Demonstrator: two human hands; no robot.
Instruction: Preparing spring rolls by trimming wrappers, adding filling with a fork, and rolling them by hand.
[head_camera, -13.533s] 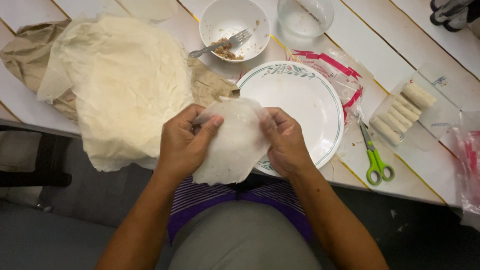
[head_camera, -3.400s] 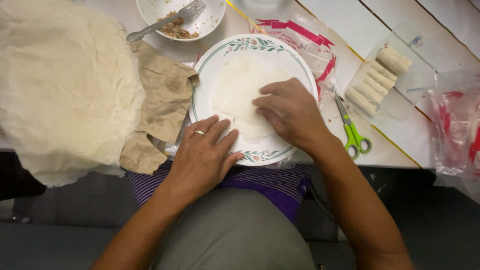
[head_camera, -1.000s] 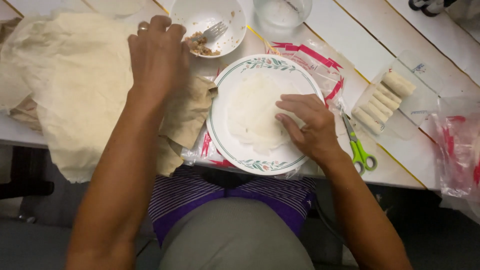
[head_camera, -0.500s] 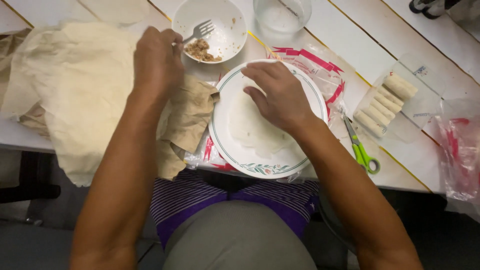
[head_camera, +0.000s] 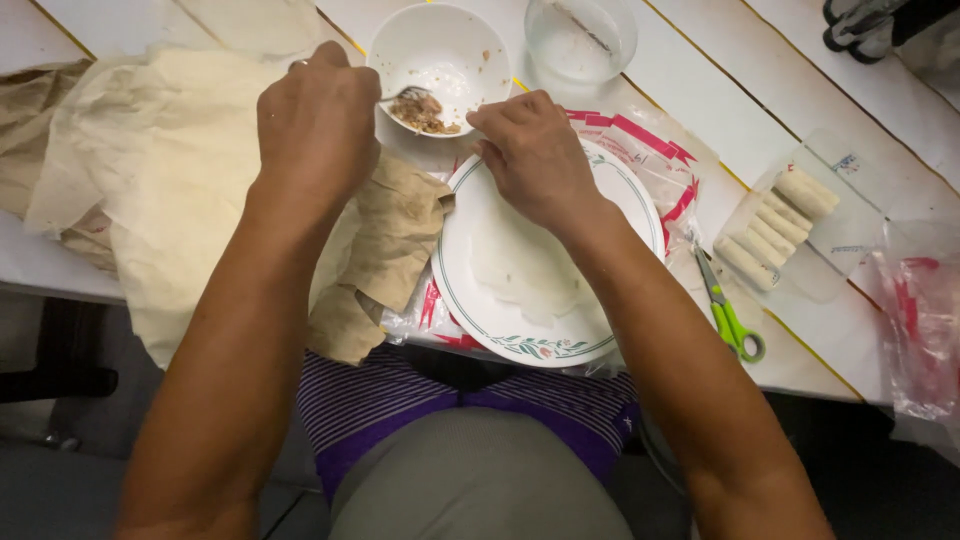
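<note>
fingers on the fork, fingers over the plate

the fingers of the left hand (head_camera: 318, 125) are curled shut around the handle of a fork (head_camera: 405, 95), whose metal head pokes out at the hand's 3 o'clock and rests in the white bowl (head_camera: 440, 40). the fork's tip touches a small heap of brown minced filling (head_camera: 425, 113) lying at the bowl's 6 o'clock edge. the right hand (head_camera: 535, 155) hovers over the 12 o'clock part of the floral-rimmed plate (head_camera: 500, 335), its fingers bent and drawn together toward the bowl; whether they pinch anything cannot be told. on the plate lies a thin pale wrapper sheet (head_camera: 525, 275), nearly the colour of the plate, spread flat near the centre.

at the plate's 9 o'clock sits a crumpled brown cloth (head_camera: 395, 235), and beyond it, further toward 9 o'clock, a large cream cloth (head_camera: 150, 180) drapes over the table edge. a clear glass bowl (head_camera: 582, 38) stands at the white bowl's 3 o'clock. a red-and-clear plastic bag (head_camera: 650, 150) lies under the plate, showing at its 2 o'clock. at the plate's 3 o'clock are green-handled scissors (head_camera: 730, 320), and past them a clear tray of finished pale rolls (head_camera: 775, 225). another clear bag with red print (head_camera: 920, 330) lies at the far 3 o'clock edge. the table (head_camera: 760, 70) is white planks.
</note>
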